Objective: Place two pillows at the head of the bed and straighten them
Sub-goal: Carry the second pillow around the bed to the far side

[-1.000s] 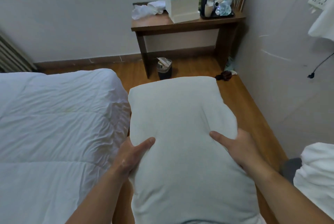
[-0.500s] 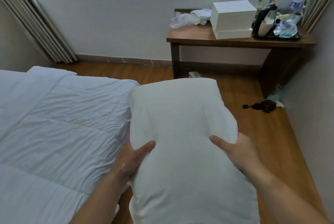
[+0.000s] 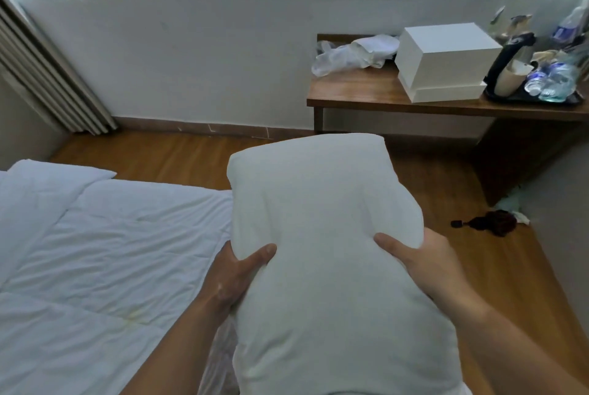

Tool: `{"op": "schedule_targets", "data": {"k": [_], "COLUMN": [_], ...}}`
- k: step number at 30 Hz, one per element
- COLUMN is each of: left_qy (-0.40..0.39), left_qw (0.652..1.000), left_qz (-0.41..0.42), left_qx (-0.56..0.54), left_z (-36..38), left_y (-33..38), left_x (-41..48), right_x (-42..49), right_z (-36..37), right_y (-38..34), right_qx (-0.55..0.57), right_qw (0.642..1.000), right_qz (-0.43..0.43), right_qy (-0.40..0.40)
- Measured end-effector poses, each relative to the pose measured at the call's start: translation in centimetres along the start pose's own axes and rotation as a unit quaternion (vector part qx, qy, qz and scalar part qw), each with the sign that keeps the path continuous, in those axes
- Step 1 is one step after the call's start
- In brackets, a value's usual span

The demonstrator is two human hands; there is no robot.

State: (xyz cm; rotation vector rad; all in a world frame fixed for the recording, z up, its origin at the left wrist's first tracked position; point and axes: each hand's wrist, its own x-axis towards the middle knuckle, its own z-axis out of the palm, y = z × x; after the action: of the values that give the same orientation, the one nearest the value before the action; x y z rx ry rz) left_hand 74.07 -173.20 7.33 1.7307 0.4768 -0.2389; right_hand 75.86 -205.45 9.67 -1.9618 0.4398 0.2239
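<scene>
Pillow (image 3: 331, 260) is held centre frame, beside the bed (image 3: 95, 251) at lower left. Left hand (image 3: 232, 270) and right hand (image 3: 424, 260) each keep a closed grip on its edges (thumbs on top). Level carriage is advised.

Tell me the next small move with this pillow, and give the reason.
Probably swing the pillow left over the bed and carry it toward the head end. Both hands grip its sides, left hand and right hand, so it is secure, but it hangs over the wooden floor beside the mattress, not on it. Which end is the head cannot be told from this view.
</scene>
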Motion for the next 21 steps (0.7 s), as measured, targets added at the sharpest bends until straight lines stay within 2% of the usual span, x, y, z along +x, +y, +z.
{"op": "schedule_targets", "data": {"k": [9, 16, 21], "left_qy": [0.040, 0.131, 0.197], "left_qw": [0.998, 0.987, 0.974], "left_qz": [-0.041, -0.061, -0.078], "left_qx": [-0.032, -0.065, -0.083], "left_z": [-1.6, -2.4, -4.4], "left_y": [5.9, 12.0, 14.7], "left_x": [15.3, 25.6, 31.1], "right_x": [17.6, 32.9, 40.4], "right_z": [4.8, 7.8, 12.0], "right_y": [-7.8, -17.4, -22.6], "right_qx": [-0.034, -0.091, -0.118], "right_qw": [0.998, 0.984, 0.972], "right_qz": [-0.028, -0.077, -0.094], "right_qy": [-0.043, -0.131, -0.183]}}
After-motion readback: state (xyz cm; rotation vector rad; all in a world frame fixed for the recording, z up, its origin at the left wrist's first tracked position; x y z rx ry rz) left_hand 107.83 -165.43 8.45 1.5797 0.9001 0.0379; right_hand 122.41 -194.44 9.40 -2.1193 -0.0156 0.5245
